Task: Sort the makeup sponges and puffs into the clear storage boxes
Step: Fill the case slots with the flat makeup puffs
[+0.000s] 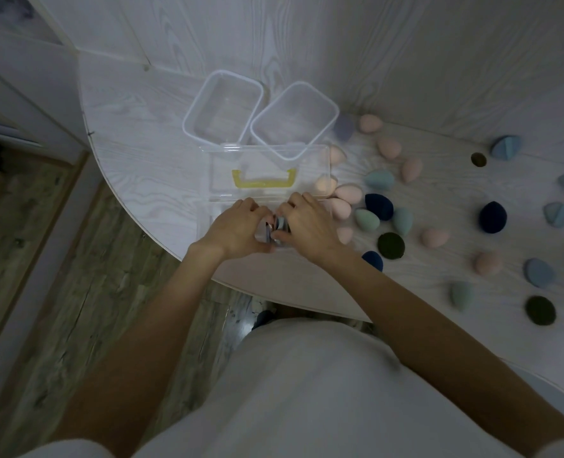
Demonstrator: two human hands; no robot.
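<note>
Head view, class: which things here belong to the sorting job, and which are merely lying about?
Job:
- left hand, right hand
- clear boxes
- lidded box with yellow handle
- pink sponges
- dark round puffs

Not job:
- white table
- wooden floor

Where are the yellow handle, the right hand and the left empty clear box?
yellow handle [261, 184]: head view, middle of its bar.
right hand [307, 223]: head view, back of hand.
left empty clear box [188, 122]: head view, left rim.
</note>
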